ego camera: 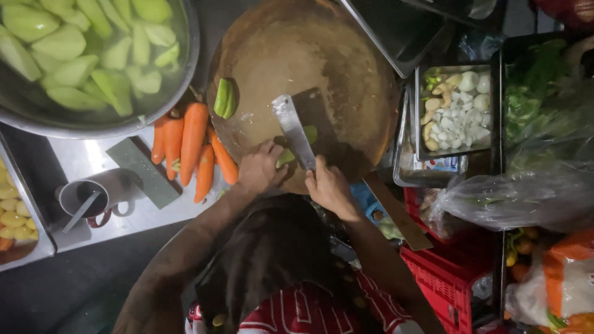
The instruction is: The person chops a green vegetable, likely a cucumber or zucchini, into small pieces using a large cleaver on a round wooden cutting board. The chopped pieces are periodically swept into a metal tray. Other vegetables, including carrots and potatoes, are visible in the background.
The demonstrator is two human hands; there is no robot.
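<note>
On round wooden chopping board [309,49], near edge: pale green vegetable piece [286,157] pinned flat under left hand [260,168], cleaver [296,130] blade standing over it.

Head view only.

Handling, as a judgement: piece looks small, wet-cut, firm but likely slippery; light. Best held from the end away from the blade, fingertips curled back, pressing down onto the board. Little of it showing, so exact shape unclear.

Left hand: partly closed, fingers bent down onto the green piece, touching it and the board near the board's near edge. Not fully clenched.

Right hand [328,185]: wrapped tight around cleaver handle, just off the board's near edge; blade angled up toward board centre, flat side catching light. Edge contact with the piece not resolvable.

Elsewhere on board: two green halves [224,98] at left edge, well apart from the blade.

Off board, left: carrots [193,145] in a bunch touching the board rim; big steel bowl [185,80] of peeled green chunks in water at top left corner; mug [99,192] with utensil beside a flat grey block [141,170].

Off board, right: steel tray [421,111] of garlic and ginger; bagged greens [532,99]; red crate [451,272] below.
</note>
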